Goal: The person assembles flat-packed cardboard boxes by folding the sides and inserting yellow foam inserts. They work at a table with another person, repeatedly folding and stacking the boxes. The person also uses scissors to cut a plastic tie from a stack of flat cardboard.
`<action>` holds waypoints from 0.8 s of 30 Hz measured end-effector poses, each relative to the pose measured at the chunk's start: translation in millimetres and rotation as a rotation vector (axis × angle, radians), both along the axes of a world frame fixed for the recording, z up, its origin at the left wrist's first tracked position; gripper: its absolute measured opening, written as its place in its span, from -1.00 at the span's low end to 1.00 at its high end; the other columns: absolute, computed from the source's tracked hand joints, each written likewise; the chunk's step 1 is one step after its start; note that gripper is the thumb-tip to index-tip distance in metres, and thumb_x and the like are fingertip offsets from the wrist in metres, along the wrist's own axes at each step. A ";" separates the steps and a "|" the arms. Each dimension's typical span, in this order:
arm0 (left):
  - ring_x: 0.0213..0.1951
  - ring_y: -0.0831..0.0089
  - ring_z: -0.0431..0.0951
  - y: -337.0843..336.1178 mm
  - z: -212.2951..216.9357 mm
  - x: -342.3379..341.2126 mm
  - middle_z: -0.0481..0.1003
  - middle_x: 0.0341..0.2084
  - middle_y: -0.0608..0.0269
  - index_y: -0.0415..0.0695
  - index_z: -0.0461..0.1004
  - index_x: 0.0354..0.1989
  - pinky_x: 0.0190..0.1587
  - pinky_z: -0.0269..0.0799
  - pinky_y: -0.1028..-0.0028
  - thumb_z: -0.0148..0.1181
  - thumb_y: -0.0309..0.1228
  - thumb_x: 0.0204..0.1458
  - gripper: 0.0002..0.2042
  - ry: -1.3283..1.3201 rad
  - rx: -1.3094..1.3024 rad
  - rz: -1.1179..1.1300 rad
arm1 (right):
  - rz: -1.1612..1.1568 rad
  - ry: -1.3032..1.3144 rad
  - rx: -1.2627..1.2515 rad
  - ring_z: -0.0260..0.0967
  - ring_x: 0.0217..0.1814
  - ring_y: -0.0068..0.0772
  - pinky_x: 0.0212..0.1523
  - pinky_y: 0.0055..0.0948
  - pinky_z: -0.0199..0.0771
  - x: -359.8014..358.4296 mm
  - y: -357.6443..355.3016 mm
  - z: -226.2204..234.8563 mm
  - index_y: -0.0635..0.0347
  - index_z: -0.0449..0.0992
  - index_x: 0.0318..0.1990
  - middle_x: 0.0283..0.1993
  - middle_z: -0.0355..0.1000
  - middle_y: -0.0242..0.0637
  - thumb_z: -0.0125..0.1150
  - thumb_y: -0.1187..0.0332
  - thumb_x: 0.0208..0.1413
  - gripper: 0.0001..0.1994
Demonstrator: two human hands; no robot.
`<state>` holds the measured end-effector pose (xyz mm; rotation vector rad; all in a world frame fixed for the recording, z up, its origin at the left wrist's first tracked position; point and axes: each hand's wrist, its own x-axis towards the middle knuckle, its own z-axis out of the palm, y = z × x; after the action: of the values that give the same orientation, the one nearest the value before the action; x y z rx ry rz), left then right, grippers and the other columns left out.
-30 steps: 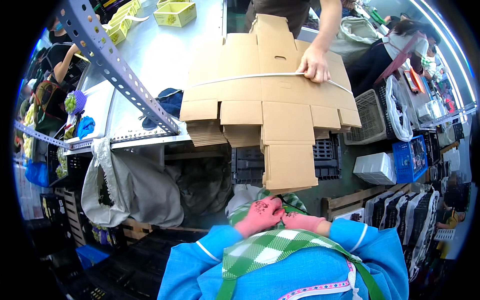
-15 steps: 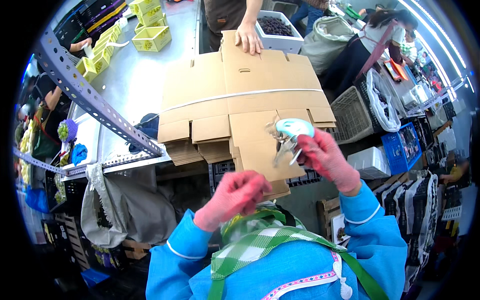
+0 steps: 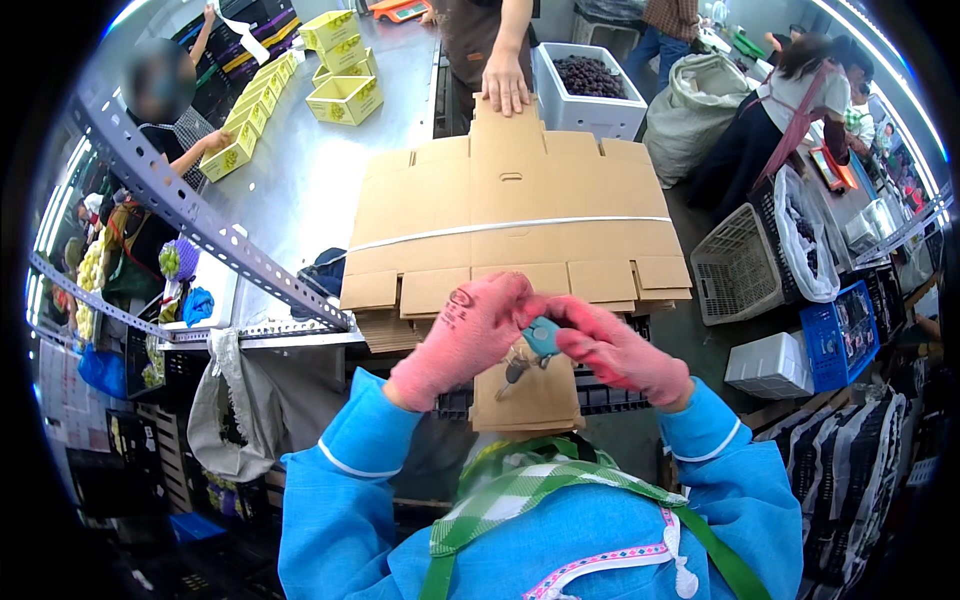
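Observation:
In front of my chest both hands, in pink gloves, come together over a bunch of keys [image 3: 516, 369] with a teal holder [image 3: 542, 337]. My left hand [image 3: 468, 335] is closed, its fingertips at the holder's left edge. From the other side my right hand [image 3: 625, 352] pinches the holder, and the keys dangle below. Just beyond lies a stack of flattened cardboard boxes [image 3: 520, 195], bound by a white strap [image 3: 520, 227]. A co-worker's hand [image 3: 506, 85] rests on the stack's far flap.
To the left stands a metal table [image 3: 390, 150] with yellow cartons [image 3: 345, 98], behind a perforated metal post [image 3: 200, 225]. A white crate of dark grapes [image 3: 590, 90] is at the back. Right of the stack are a grey basket [image 3: 738, 265], a foam box [image 3: 770, 365] and a blue crate [image 3: 840, 340].
My right hand has brought the keys down and left, and my left hand has risen to meet it. The view has shifted, so the stack appears lower and further right.

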<state>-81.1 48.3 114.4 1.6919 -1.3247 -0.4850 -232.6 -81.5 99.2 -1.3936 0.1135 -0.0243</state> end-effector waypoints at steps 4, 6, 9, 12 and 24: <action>-0.47 0.35 0.52 -22.1 -40.6 -13.6 0.40 -0.58 0.13 -0.24 0.31 -0.50 -0.41 0.44 0.42 0.03 -0.72 -0.15 -0.89 0.009 0.043 0.029 | -0.085 0.116 0.442 0.36 -0.13 -0.48 -0.09 -0.48 0.37 -0.4 4.8 -51.4 0.17 0.28 0.08 -0.06 0.35 -0.31 0.00 0.38 0.26 -0.74; -0.50 0.37 0.49 -26.9 -44.9 -14.3 0.40 -0.58 0.14 -0.24 0.36 -0.48 -0.42 0.42 0.44 0.05 -0.70 -0.11 -0.92 0.009 0.058 0.046 | -0.214 0.098 0.466 0.43 -0.17 -0.38 -0.13 -0.40 0.45 -1.5 14.0 -62.6 0.21 0.28 0.02 -0.17 0.41 -0.29 0.03 0.30 0.26 -0.73; -0.51 0.39 0.46 -43.7 -52.6 7.0 0.40 -0.58 0.16 -0.23 0.41 -0.43 -0.42 0.39 0.47 0.10 -0.63 -0.01 -0.96 0.096 -0.043 0.223 | -0.250 0.174 0.429 0.45 -0.21 -0.35 -0.15 -0.39 0.47 10.3 -9.0 -56.6 0.25 0.26 0.02 -0.21 0.43 -0.21 0.04 0.23 0.26 -0.68; -0.27 0.27 0.48 -75.8 -75.7 56.1 0.46 -0.33 0.14 -0.15 0.45 -0.22 -0.24 0.40 0.37 0.15 -0.49 0.01 -0.85 -0.344 -0.046 0.402 | -0.271 0.201 0.370 0.46 -0.37 -0.37 -0.34 -0.44 0.48 19.7 -51.8 -50.9 0.20 0.24 -0.08 -0.30 0.45 -0.17 0.10 0.17 0.21 -0.68; -0.02 0.22 0.42 -152.5 -95.2 70.8 0.43 -0.12 0.19 -0.11 0.47 -0.16 -0.05 0.37 0.20 0.11 -0.32 0.03 -0.77 -0.707 0.752 0.210 | -0.297 0.535 -0.755 0.44 -0.47 -0.29 -0.35 -0.36 0.43 102.0 -156.9 -47.3 0.28 0.43 -0.34 -0.50 0.46 -0.16 0.11 0.20 0.13 -0.73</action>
<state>-10.3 -104.1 19.2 2.7761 -1.5145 -0.2726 -130.6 -238.3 51.9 -2.0969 0.8250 0.0665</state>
